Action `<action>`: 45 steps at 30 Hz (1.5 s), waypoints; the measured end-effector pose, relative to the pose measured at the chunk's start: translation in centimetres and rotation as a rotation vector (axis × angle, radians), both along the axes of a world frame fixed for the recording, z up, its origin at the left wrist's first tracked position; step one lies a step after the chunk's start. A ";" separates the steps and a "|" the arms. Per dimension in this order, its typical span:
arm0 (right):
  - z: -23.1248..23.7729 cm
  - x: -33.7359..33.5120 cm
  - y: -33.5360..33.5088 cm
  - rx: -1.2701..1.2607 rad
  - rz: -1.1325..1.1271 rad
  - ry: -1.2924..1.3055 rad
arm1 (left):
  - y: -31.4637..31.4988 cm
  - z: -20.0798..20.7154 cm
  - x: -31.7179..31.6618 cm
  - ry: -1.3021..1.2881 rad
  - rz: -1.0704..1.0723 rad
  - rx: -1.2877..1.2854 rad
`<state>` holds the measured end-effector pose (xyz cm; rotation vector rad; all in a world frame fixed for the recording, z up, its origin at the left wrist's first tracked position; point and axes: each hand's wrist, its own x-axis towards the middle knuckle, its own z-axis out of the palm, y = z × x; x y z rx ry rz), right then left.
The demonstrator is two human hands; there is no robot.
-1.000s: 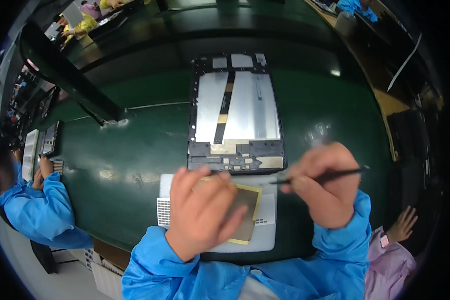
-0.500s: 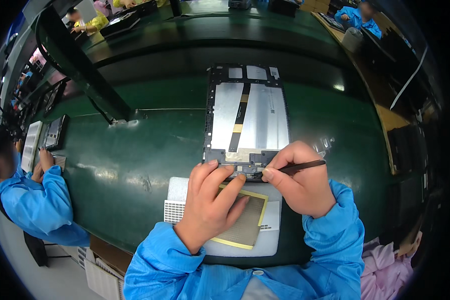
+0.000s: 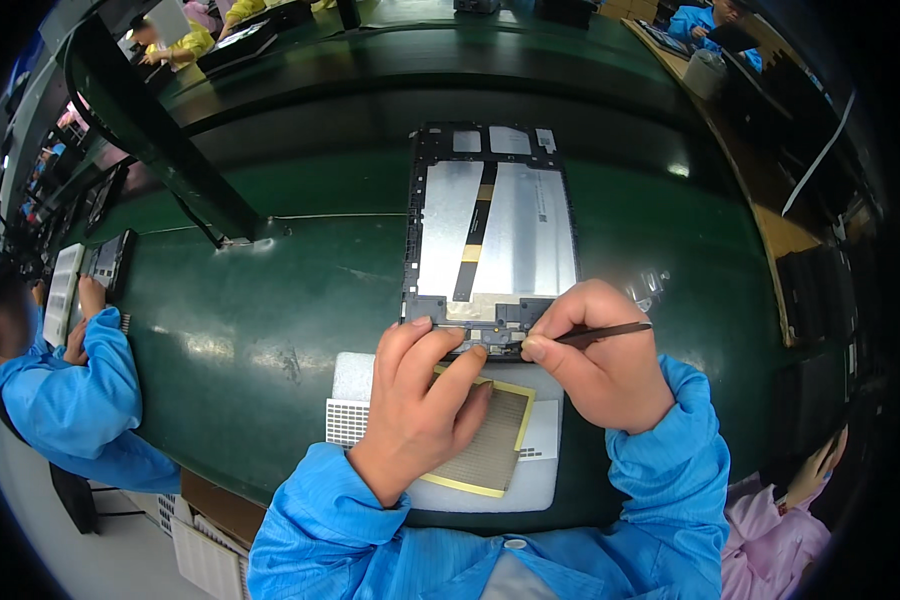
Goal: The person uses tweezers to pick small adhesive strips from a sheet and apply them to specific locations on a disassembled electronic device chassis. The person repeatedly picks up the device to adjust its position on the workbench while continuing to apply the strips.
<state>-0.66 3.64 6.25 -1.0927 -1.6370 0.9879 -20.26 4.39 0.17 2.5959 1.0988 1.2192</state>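
An opened tablet (image 3: 518,230) lies lengthwise on the bench, its silver inner panel facing up and a dark flex cable (image 3: 477,235) running down it. My left hand (image 3: 410,405) has its fingers spread, with the fingertips resting on the tablet's near edge. Dark tweezers (image 3: 605,332) are pinched in my right hand (image 3: 605,360), and their tip reaches the small parts at that same edge. What the tip touches is hidden. Below my left hand, a yellow-edged sheet (image 3: 490,450) and a white label sheet (image 3: 347,422) lie on a pale foam pad (image 3: 450,500).
Small clear plastic pieces (image 3: 652,290) lie right of the tablet on the green bench (image 3: 270,330). A dark post (image 3: 160,130) rises at the left. Beside it, a person in blue (image 3: 70,380) works on another device. Wooden shelving (image 3: 730,180) borders the right side.
The tablet has shifted very slightly to the left. My left fingertips have moved a little along its near edge, while my right hand keeps the tweezers in nearly the same place.
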 end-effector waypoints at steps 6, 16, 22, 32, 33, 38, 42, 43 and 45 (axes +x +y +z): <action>-0.1 -0.1 0.0 0.017 0.007 -0.010 | -0.1 0.0 0.2 0.032 0.029 0.037; -2.9 1.6 -5.9 -0.063 -0.154 0.549 | -1.2 1.3 -0.2 0.089 0.010 0.108; -6.4 1.6 -6.9 -0.406 -0.292 0.483 | -0.8 -0.7 -0.8 0.106 -0.454 -0.269; -7.0 1.8 -7.9 -0.499 -0.105 0.232 | -0.5 -1.0 -0.2 0.203 -0.407 -0.319; -7.0 1.9 -7.9 -0.484 -0.088 0.183 | -0.5 -1.0 -0.2 0.198 -0.407 -0.316; -6.5 2.0 -7.8 -0.496 -0.034 0.135 | -0.7 -0.9 0.0 0.189 -0.407 -0.316; -6.9 1.7 -8.1 -0.485 -0.091 0.275 | -0.6 -1.0 0.0 0.181 -0.407 -0.313; -6.7 1.7 -8.1 -0.433 -0.122 0.307 | -0.6 -1.0 0.0 0.188 -0.407 -0.315; -6.2 2.0 -7.7 -0.324 -0.180 0.373 | -0.7 -1.0 0.0 0.205 -0.407 -0.318</action>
